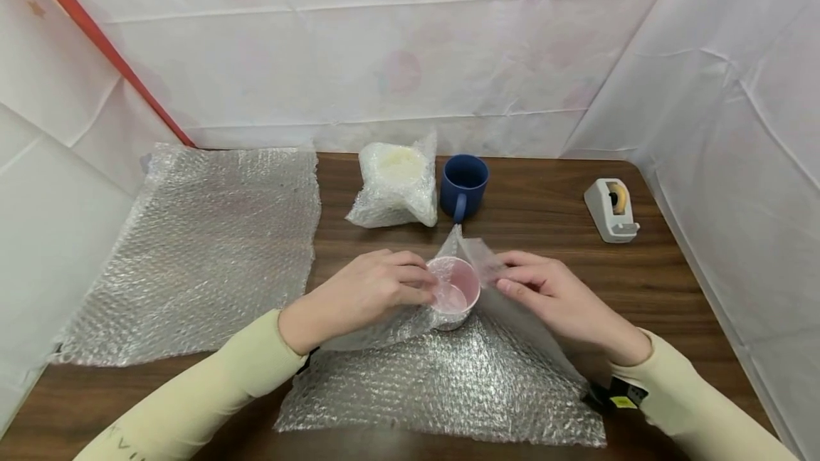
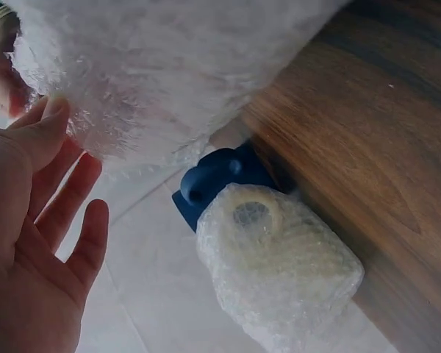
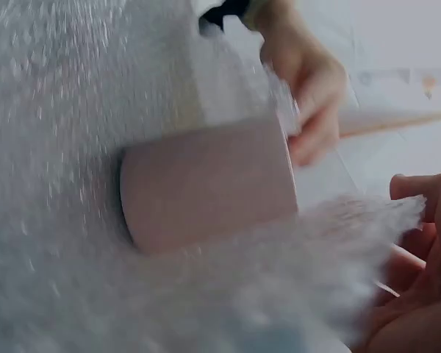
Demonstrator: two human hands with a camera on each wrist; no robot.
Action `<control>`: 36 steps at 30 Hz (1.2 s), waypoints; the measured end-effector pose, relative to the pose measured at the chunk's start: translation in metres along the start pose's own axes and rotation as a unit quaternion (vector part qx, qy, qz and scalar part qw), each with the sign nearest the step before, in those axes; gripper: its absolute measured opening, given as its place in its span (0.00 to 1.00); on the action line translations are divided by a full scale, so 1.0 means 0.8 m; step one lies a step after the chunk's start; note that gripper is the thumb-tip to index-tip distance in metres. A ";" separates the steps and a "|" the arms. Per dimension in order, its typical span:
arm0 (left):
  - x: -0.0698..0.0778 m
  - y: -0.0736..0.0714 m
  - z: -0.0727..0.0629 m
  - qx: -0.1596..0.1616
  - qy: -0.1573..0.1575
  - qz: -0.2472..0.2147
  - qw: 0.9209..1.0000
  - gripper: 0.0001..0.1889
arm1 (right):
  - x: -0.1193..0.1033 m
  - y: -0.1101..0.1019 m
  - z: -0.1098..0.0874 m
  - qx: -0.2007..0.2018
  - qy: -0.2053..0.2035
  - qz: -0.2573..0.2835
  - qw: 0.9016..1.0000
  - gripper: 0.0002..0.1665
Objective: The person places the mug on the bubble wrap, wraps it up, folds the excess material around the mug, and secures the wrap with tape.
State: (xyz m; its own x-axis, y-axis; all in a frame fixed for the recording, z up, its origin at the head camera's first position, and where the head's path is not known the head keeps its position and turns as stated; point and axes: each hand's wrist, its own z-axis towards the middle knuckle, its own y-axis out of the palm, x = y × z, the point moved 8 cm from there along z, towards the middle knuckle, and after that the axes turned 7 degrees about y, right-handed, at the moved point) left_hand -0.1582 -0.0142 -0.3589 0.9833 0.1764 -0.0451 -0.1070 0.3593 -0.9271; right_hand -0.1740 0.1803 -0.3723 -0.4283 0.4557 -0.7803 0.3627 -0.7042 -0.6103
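Note:
A pink cup [image 1: 465, 279] stands upright on a sheet of bubble wrap [image 1: 442, 383], its smooth side [image 3: 209, 187] facing the right wrist camera. Wrap rises around it, and a flap lies over the left part of its mouth. My left hand [image 1: 378, 283] is at the cup's left rim; in the left wrist view, thumb [image 2: 55, 110] and forefinger pinch the wrap while the other fingers spread. On the other side, my right hand [image 1: 544, 290] pinches a raised corner of the sheet [image 1: 482, 258] between thumb and fingers, just right of the rim.
Behind the cup are a bubble-wrapped mug [image 1: 398, 183] and a blue mug [image 1: 463, 187], handle toward me. A second bubble wrap sheet [image 1: 218, 247] lies flat at left. A white tape dispenser [image 1: 611, 210] stands at right. Pale curtains [image 1: 384, 55] enclose the wooden table [image 1: 538, 191].

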 end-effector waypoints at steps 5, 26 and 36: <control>-0.012 -0.007 0.000 0.047 -0.065 -0.032 0.996 0.16 | -0.015 0.023 0.002 -0.044 -0.054 -0.063 0.996 0.16; -0.007 0.011 0.003 -0.079 -0.006 0.051 0.996 0.13 | -0.036 -0.004 -0.029 -0.115 -0.096 -0.240 0.959 0.36; -0.009 0.011 0.003 -0.067 -0.004 0.036 0.997 0.14 | -0.012 0.011 -0.090 0.056 -0.303 -0.323 0.895 0.37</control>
State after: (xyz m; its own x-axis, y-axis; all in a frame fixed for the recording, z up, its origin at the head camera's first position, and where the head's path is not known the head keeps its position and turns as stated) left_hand -0.1664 -0.0104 -0.3657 0.9725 0.2046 -0.1111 -0.1561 0.2190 -0.9631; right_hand -0.1066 0.2089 -0.3800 -0.9014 0.4319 -0.0305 -0.1940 -0.4659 -0.8633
